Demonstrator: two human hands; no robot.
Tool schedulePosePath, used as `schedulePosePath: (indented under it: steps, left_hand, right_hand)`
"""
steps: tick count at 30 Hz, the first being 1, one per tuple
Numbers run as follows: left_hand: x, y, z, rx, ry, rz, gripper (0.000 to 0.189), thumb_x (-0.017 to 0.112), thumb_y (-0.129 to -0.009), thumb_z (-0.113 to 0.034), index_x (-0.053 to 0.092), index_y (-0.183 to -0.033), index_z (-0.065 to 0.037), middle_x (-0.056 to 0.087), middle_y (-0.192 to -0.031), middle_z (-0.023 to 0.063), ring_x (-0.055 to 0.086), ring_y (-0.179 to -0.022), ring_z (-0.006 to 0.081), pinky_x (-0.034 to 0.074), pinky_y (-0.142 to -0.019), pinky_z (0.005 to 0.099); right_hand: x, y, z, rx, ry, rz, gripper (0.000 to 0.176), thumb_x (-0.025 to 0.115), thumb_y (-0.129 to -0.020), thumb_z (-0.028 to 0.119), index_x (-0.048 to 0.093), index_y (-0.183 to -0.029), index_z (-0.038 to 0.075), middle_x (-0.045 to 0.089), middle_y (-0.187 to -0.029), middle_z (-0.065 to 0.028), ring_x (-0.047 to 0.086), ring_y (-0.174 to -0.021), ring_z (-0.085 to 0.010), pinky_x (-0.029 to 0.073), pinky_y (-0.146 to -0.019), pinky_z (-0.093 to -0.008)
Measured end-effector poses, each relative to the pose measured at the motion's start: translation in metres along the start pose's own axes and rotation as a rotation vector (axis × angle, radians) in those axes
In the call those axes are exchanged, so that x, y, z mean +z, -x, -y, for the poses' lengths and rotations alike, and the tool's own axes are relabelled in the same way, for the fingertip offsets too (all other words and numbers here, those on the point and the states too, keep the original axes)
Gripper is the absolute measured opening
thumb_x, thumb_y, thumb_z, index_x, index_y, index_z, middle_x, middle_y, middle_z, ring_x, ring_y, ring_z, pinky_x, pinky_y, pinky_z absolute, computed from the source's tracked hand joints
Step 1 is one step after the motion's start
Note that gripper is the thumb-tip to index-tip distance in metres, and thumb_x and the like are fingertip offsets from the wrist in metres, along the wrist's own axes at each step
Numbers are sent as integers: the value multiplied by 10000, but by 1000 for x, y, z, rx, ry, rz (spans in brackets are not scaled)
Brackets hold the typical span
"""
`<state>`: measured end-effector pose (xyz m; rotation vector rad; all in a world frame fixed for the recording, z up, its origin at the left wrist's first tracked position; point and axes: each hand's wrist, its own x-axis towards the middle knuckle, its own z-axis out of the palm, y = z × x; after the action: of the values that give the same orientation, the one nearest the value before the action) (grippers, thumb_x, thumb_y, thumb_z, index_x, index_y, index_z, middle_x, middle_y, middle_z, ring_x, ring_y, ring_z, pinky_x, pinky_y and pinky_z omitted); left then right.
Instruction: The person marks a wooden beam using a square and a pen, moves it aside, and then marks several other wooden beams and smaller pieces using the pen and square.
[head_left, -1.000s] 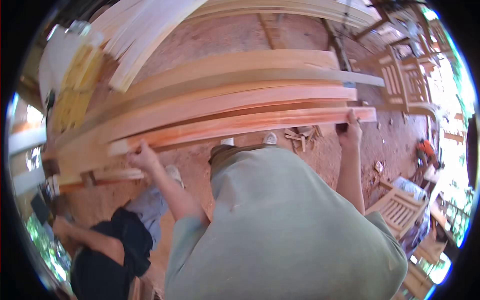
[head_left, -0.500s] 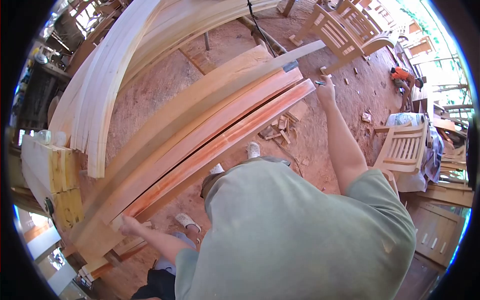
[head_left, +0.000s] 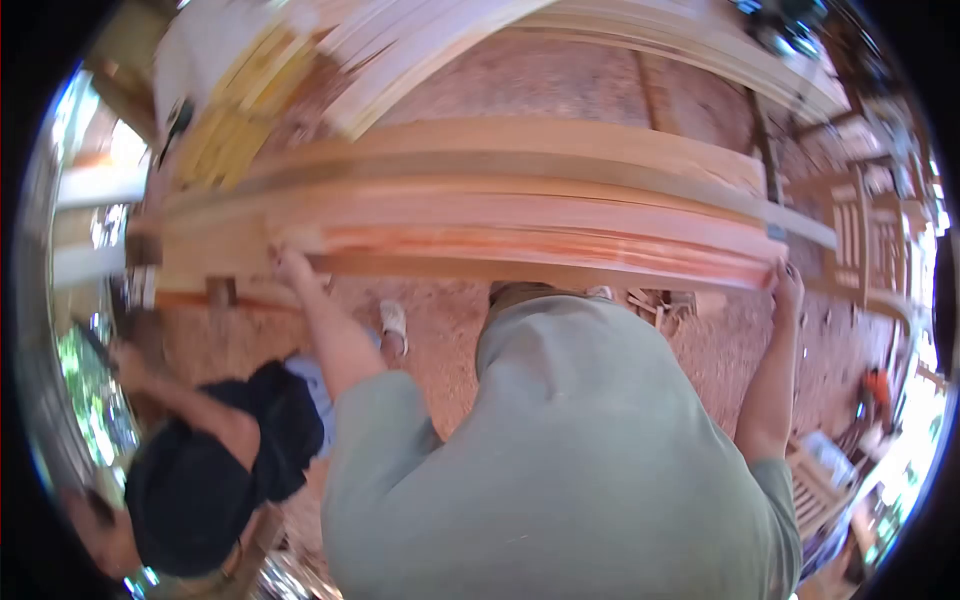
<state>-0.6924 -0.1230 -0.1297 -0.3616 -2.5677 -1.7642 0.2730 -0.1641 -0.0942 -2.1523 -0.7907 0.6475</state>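
A long reddish board (head_left: 520, 246) lies crosswise in front of me, along the near edge of other long boards. At its left end is my left hand (head_left: 290, 265), closed on the board's end. My right hand (head_left: 787, 280) is at the right end, its fingers bent round something dark and small that is too blurred to name; it touches the board's end or sits just beside it. Behind the reddish board lie a pinkish board (head_left: 560, 215) and a wide pale plank (head_left: 560, 140). A small grey block (head_left: 776, 232) rests near their right end.
A co-worker in a black cap (head_left: 190, 495) is at the lower left, one arm raised. Curved pale planks (head_left: 430, 45) and yellow stacked blocks (head_left: 235, 110) lie beyond. Wooden chairs (head_left: 850, 235) stand right. Wood scraps (head_left: 650, 303) lie on the floor.
The view has swung round, so the boards now run nearly level across it. The co-worker in black shows much more. My left hand still holds the board's left end.
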Motion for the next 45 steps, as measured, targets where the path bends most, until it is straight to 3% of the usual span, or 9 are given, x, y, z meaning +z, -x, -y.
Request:
schedulePosePath:
  steps: [5, 11, 15, 18, 21, 25, 35, 38, 45]
  left_hand:
    - [-33, -27, -39, -319, 299, 12, 480, 667, -911, -317, 632, -1175, 83, 664, -1171, 157, 636, -1011, 264, 515, -869, 380]
    - [-12, -82, -55, -95, -10, 166, 489, 681, -899, -417, 651, -1003, 61, 667, -956, 147, 614, -842, 266, 511, -754, 389]
    - [31, -112, -17, 150, -658, 455, 770, 625, -868, -614, 637, -1166, 97, 676, -1097, 255, 636, -1044, 365, 482, -913, 453]
    - [24, -39, -88, 99, -771, 417, 941, 553, -835, -732, 597, -1247, 113, 641, -1217, 290, 597, -1179, 412, 439, -1004, 482]
    - [33, -51, -65, 177, -896, 343, 965, 529, -813, -767, 621, -1223, 103, 618, -1271, 287, 574, -1221, 420, 421, -1036, 493]
    - [33, -63, -64, 92, -958, 514, 889, 519, -817, -751, 671, -1202, 36, 614, -1290, 272, 565, -1235, 406, 416, -1050, 481]
    - [-2, -3, -78, 62, -915, 386, 836, 602, -781, -719, 699, -1111, 43, 674, -1183, 252, 635, -1130, 392, 479, -968, 481]
    - [-3, -12, -59, 137, -914, 278, 794, 632, -769, -688, 714, -1025, 58, 701, -1096, 254, 662, -1058, 395, 502, -909, 490]
    - [-11, -14, -59, 57, -845, 303, 747, 696, -751, -650, 717, -974, 62, 715, -1021, 248, 671, -1004, 396, 500, -910, 488]
  right_hand:
    - [11, -8, 31, -90, 425, -143, 618, 712, -888, 497, 637, -1151, -57, 695, -1077, -173, 650, -994, -284, 490, -900, -387]
    - [26, -11, 14, -79, 406, -317, 645, 715, -891, 477, 590, -1236, -53, 672, -1132, -231, 636, -1085, -308, 478, -941, -389]
    - [26, 1, 30, -133, 322, -283, 632, 740, -885, 430, 585, -1262, -53, 672, -1161, -212, 632, -1105, -301, 475, -963, -374]
    - [29, 11, 45, -51, 299, -266, 626, 752, -874, 438, 605, -1236, -52, 683, -1147, -193, 642, -1077, -268, 481, -951, -361]
    - [33, 9, 49, -15, 305, -279, 610, 753, -872, 444, 625, -1199, -55, 703, -1079, -182, 657, -1013, -240, 496, -916, -357]
    - [40, -3, 38, -70, 464, -460, 484, 747, -855, 463, 726, -868, -20, 724, -794, -158, 701, -818, -265, 513, -761, -398]
    - [6, -2, 30, 85, 385, -281, 523, 763, -821, 469, 706, -970, -30, 727, -950, -227, 689, -1007, -373, 506, -896, -434]
    - [13, 3, 23, 76, 440, -419, 695, 757, -813, 548, 594, -1198, -7, 676, -1138, -254, 641, -1115, -382, 491, -937, -427]
    - [8, -5, 25, 87, 449, -386, 730, 803, -775, 535, 635, -1146, -71, 694, -1097, -245, 653, -1088, -346, 484, -958, -398]
